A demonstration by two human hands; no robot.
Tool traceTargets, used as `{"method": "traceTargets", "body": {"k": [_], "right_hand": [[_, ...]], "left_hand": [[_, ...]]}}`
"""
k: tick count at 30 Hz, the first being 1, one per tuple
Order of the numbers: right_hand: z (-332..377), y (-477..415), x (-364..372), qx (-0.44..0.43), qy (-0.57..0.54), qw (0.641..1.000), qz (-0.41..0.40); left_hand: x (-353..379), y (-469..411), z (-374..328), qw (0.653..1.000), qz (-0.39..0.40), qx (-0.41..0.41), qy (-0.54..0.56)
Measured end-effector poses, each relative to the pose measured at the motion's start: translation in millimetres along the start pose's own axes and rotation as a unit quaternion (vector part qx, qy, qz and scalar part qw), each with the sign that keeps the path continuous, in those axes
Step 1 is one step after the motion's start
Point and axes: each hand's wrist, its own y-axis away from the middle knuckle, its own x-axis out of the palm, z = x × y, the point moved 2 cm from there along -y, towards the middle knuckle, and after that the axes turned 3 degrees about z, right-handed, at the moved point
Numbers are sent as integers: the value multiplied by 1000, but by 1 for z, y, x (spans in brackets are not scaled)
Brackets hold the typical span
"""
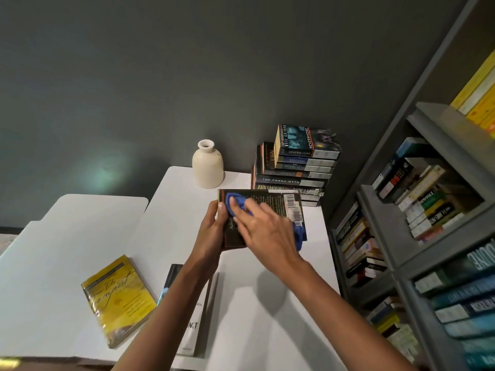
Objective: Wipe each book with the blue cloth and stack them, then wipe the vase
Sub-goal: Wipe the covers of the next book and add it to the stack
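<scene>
- A yellow book [117, 298] lies on the table at the left.
- The left hand [211, 226] grips the dark book [270, 203] by its left edge; it is best braced firmly.
- The right hand [262, 231], fingers flat, presses the blue cloth [235, 200] on the cover; sweep edge to edge toward the stack [294, 172].

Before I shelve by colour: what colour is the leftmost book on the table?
Yellow book, head view.
</scene>
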Motion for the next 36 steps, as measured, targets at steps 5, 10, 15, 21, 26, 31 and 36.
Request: {"method": "traceTargets", "body": {"k": [5,10,15,21,26,31,36], "right_hand": [[-53,9,-2,139,-23,989,53],[-61,5,-9,219,34,971,95],[-23,-6,-1,85,-28,995,40],[-15,-12,-2,-1,-28,997,71],[-17,0,-5,-86,-54,984,148],[-47,13,-10,-54,-77,974,205],[-84,-2,-35,90,-93,983,132]], "left_hand": [[-10,6,1,1000,-15,-6,9],[-6,9,3,1000,12,-13,16],[-9,3,-1,999,31,-30,33],[-14,2,5,995,56,-60,53],[-22,-4,0,996,41,-52,58],[-23,-10,-3,998,22,-52,32],[-27,-14,-9,998,15,-48,39]]}}
